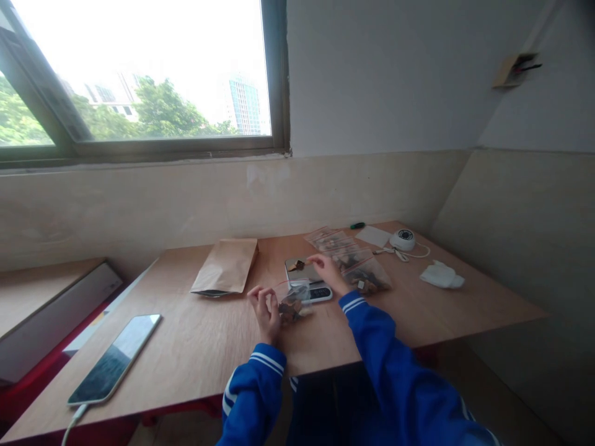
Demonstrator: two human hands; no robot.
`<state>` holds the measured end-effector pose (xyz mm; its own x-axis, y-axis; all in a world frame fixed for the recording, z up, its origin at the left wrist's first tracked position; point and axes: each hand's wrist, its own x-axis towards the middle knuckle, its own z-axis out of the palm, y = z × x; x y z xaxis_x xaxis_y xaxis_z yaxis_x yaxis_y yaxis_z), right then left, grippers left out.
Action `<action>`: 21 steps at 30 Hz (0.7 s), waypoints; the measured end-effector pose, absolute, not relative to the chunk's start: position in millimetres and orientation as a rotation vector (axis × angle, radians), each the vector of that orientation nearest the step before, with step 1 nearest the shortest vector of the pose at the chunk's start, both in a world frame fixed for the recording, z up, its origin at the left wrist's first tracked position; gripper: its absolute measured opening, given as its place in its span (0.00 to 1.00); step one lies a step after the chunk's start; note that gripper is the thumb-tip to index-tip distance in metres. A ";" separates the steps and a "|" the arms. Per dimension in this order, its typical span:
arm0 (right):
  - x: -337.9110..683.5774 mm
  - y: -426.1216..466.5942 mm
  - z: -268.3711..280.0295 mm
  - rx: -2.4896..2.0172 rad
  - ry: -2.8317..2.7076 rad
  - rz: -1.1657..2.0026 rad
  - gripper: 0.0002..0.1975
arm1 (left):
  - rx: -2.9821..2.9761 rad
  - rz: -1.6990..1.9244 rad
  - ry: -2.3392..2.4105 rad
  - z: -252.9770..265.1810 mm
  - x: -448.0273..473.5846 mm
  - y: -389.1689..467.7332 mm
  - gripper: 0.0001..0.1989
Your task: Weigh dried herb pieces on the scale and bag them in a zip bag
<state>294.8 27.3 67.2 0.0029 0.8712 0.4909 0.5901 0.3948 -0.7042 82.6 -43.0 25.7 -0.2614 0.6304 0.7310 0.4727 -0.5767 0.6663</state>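
Observation:
My left hand [266,314] is closed, fingers curled at the edge of a clear zip bag [294,305] with a red seal line. Brown dried pieces lie inside that bag, in front of a small digital scale [320,293]. Over the scale's plate, my right hand [328,271] reaches in from the right. Its thumb and forefinger pinch the end of a dark brown dried piece [296,265]; whether the piece rests on the plate I cannot tell. The bag partly covers the scale's near side.
Several filled zip bags [367,275] lie right of the scale. A kraft paper pouch [227,266] lies left. A phone [116,359] with a cable is near the front left. Farther right are a white dome camera [402,240], a crumpled tissue [441,274] and a green-handled tool [357,225].

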 end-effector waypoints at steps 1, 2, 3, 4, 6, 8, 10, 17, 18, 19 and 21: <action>291.9 20.2 75.2 -1.242 -1.625 0.426 0.11 | 1.832 1.962 1.381 25.2 82.4 -42.6 0.07; 287.9 12.9 83.5 -1.185 -1.591 0.486 0.10 | 1.835 1.960 1.380 24.8 82.2 -42.3 0.07; 283.2 5.8 91.5 -1.123 -1.603 0.554 0.10 | 1.839 1.961 1.376 24.4 81.9 -42.1 0.07; 278.3 -0.8 98.6 -1.062 -1.662 0.630 0.10 | 1.846 1.962 1.371 24.0 81.6 -42.0 0.07; 269.4 -10.6 108.4 -0.988 -1.815 0.727 0.11 | 1.845 1.967 1.367 23.3 81.2 -41.7 0.07; 263.6 -13.1 110.0 -1.010 -1.877 0.678 0.11 | 1.829 1.965 1.375 22.8 81.1 -41.5 0.07; 261.2 -6.5 103.5 -1.082 -1.833 0.518 0.12 | 1.814 1.959 1.388 22.4 81.2 -41.3 0.07; 254.7 53.2 63.5 -1.320 -2.126 0.361 0.14 | 1.824 1.954 1.399 24.2 82.0 -43.5 0.08; 253.5 59.7 59.8 -1.336 -2.180 0.374 0.13 | 1.824 1.951 1.406 24.6 81.9 -44.0 0.08; 252.6 64.6 56.9 -1.343 -2.213 0.371 0.12 | 1.820 1.952 1.414 24.9 81.8 -44.2 0.07; 253.1 69.8 52.6 -1.333 -2.231 0.325 0.10 | 1.809 1.958 1.421 25.3 81.6 -44.3 0.07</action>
<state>253.1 69.8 52.6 -0.3833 0.8711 0.3070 0.7473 0.4878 -0.4511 81.6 -44.3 25.3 -0.2779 0.6395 0.7168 0.4836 -0.5516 0.6797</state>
